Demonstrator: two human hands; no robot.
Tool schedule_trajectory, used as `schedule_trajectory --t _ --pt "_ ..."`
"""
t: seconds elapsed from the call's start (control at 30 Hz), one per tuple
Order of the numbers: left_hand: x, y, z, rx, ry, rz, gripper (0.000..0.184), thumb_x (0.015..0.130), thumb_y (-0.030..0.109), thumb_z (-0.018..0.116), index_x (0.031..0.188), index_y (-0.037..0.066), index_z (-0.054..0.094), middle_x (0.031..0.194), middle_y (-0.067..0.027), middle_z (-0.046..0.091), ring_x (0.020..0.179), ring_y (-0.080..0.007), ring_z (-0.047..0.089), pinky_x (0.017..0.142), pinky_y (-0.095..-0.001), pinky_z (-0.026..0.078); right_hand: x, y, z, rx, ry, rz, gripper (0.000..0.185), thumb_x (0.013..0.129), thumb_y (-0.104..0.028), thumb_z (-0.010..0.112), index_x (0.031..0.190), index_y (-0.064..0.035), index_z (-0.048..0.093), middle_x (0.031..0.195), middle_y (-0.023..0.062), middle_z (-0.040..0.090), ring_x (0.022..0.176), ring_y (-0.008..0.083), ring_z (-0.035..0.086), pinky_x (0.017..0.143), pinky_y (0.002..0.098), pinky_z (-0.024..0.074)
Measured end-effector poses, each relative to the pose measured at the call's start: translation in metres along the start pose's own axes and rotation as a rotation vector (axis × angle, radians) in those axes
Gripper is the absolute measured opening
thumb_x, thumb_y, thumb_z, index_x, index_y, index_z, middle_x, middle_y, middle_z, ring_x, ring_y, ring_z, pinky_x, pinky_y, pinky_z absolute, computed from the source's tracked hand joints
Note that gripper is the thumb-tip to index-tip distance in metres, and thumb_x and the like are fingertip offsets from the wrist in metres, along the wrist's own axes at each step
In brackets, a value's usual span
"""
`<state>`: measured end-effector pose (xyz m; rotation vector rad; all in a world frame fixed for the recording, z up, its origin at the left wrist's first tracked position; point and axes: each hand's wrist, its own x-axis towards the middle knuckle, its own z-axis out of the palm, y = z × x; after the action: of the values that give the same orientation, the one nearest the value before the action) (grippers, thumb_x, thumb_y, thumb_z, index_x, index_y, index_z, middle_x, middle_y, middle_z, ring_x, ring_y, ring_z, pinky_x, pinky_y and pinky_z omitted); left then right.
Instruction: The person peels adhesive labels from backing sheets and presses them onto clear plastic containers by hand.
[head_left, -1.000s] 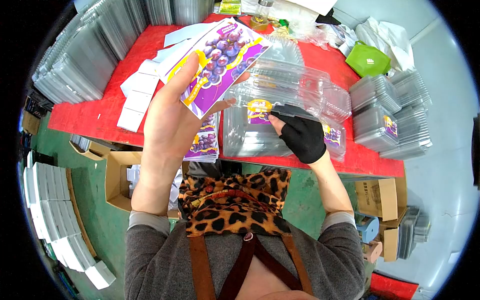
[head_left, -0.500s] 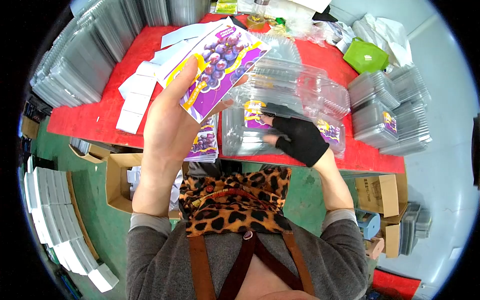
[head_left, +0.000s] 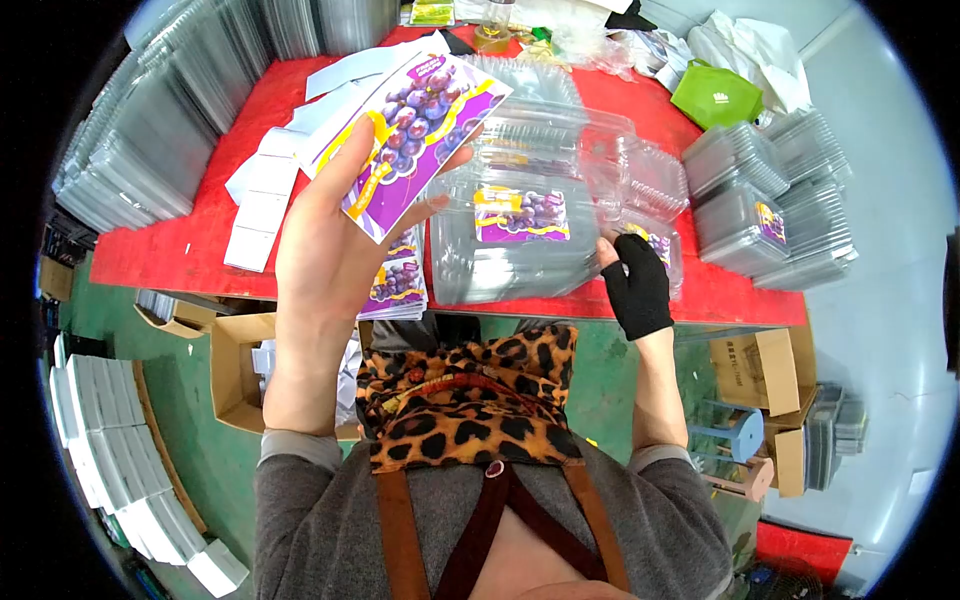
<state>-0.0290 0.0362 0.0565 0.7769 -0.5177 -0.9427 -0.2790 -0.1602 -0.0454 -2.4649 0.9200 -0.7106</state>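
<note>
My left hand (head_left: 335,225) is closed on a stack of grape labels (head_left: 415,125), held up above the table with the thumb on top. Below it, more grape labels (head_left: 397,287) lie in a pile at the table edge. In the middle sits a clear plastic container (head_left: 505,270) with a grape label (head_left: 520,215) on its top. My right hand (head_left: 637,285), in a black fingerless glove, is at the container's right side, thumb and fingers slightly apart. Just behind it is a smaller clear container (head_left: 655,235) with a grape label.
Tall stacks of clear containers (head_left: 140,150) stand at the left. White paper strips (head_left: 262,205) lie on the red table (head_left: 210,235). At the right are smaller container stacks (head_left: 740,215) and a green bag (head_left: 717,95). Cardboard boxes (head_left: 240,365) stand below.
My right hand has moved right, off the top of the container, uncovering its grape label. My left hand still holds the labels; the whole view has shifted slightly.
</note>
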Motion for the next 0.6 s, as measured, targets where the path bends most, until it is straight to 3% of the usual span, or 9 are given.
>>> schedule_trajectory --t 0.1,0.3,0.33,0.43,0.47,0.57,0.6 --pt "-0.003 -0.001 0.001 0.004 -0.002 -0.009 0.052 0.107 0.035 0.038 0.147 0.001 0.042 0.141 -0.0242 0.053 0.131 -0.0363 0.052 0.1 -0.0525 0.046 -0.006 0.01 0.004 0.152 0.106 -0.085 0.028 0.097 -0.025 0.062 0.104 0.0016 0.068 0.087 0.0174 0.062 0.084 0.0334 0.061 0.076 0.0389 0.0479" --pt "-0.004 -0.005 -0.008 -0.033 0.006 -0.037 0.054 0.107 0.036 0.038 0.147 0.0 0.041 0.141 -0.0243 0.053 0.132 -0.0357 0.052 0.101 -0.0516 0.046 -0.003 0.026 0.004 0.269 0.092 -0.041 0.028 0.098 -0.023 0.06 0.086 0.002 0.063 0.082 0.0111 0.06 0.074 0.0244 0.055 0.069 0.0369 0.0442" --pt "-0.006 -0.006 -0.006 -0.039 -0.002 -0.028 0.048 0.107 0.033 0.043 0.144 0.003 0.046 0.133 -0.0115 0.063 0.119 -0.0257 0.064 0.092 -0.0373 0.051 -0.003 0.028 0.003 0.326 0.1 -0.018 0.03 0.099 -0.024 0.059 0.084 0.0015 0.062 0.081 0.0091 0.06 0.072 0.022 0.054 0.067 0.0362 0.0433" --pt "-0.008 -0.006 -0.002 0.018 0.042 -0.027 0.054 0.107 0.036 0.038 0.148 0.0 0.039 0.14 -0.0248 0.054 0.131 -0.036 0.053 0.101 -0.052 0.045 0.005 0.024 -0.016 0.562 -0.073 0.318 0.033 0.099 -0.03 0.059 0.083 -0.0016 0.063 0.076 0.0039 0.058 0.067 0.0165 0.05 0.064 0.0325 0.0408" --pt "-0.009 -0.007 -0.003 0.018 0.049 -0.027 0.054 0.107 0.036 0.038 0.147 0.0 0.04 0.139 -0.0245 0.054 0.13 -0.0358 0.054 0.101 -0.0517 0.047 0.009 0.02 -0.024 0.674 -0.103 0.388 0.037 0.098 -0.037 0.06 0.093 -0.0014 0.067 0.073 0.003 0.059 0.069 0.0151 0.055 0.066 0.0282 0.0441" --pt "-0.013 -0.013 -0.009 0.004 0.1 -0.025 0.051 0.107 0.034 0.04 0.145 0.0 0.042 0.137 -0.0229 0.056 0.125 -0.0342 0.058 0.099 -0.0508 0.05 0.013 0.009 -0.03 1.112 -0.083 0.49 0.042 0.098 -0.037 0.06 0.109 0.0024 0.067 0.077 0.0069 0.063 0.076 0.0169 0.062 0.071 0.0285 0.0496" --pt "-0.015 -0.018 -0.013 -0.01 0.14 -0.02 0.05 0.107 0.034 0.041 0.144 0.0 0.043 0.136 -0.0217 0.058 0.124 -0.033 0.059 0.098 -0.0503 0.051 0.014 0.032 -0.031 1.152 -0.192 0.454 0.048 0.099 -0.036 0.057 0.124 0.0047 0.062 0.091 0.0117 0.068 0.083 0.0196 0.066 0.074 0.0309 0.0528"
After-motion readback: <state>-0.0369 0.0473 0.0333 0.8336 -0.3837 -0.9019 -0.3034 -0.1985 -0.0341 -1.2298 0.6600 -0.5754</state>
